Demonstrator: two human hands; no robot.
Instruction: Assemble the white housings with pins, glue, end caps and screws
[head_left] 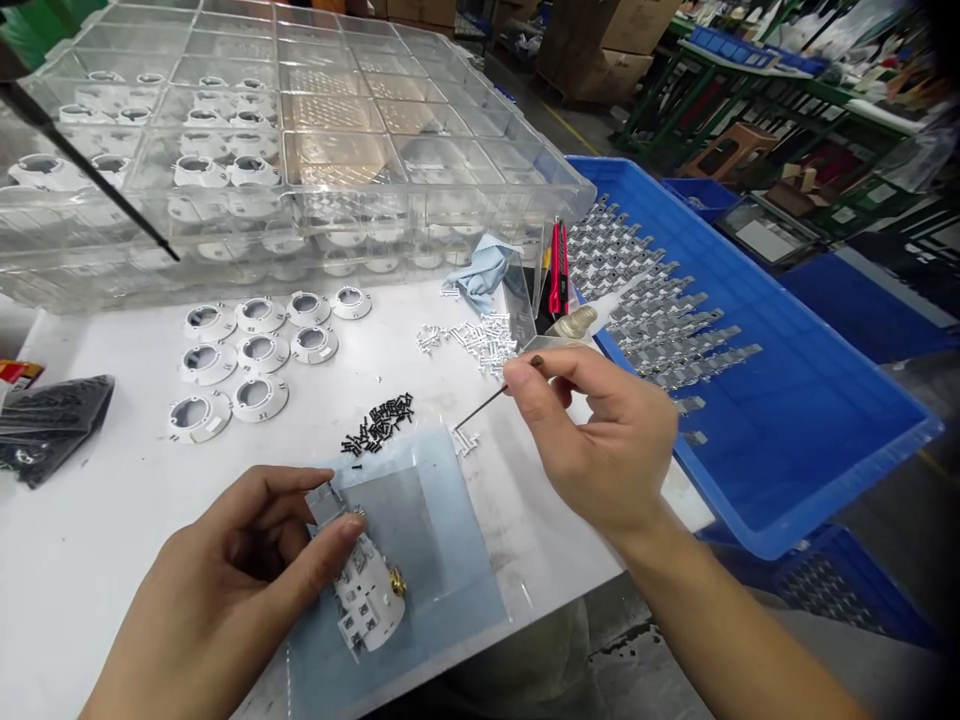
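My left hand [225,570] grips a white lamp-socket assembly [367,590] fitted with metal clips and a brass part, resting it on a pale blue plastic mat [442,530]. My right hand [592,440] pinches a thin steel-shafted tool [487,400] between thumb and fingers. Its tip points down-left, close to a small cluster of white parts [465,441] at the mat's edge. Loose black screws [379,422] lie just above the mat, and a heap of small white pieces [480,345] lies near my right fingers.
Several white ring bases [255,350] lie on the white table [90,540]. A clear compartment tray [322,130] holds more of them. To the right, a blue crate [817,430] holds metal clips [660,320]. A red utility knife [556,268] and blue cloth [484,272] lie by its rim.
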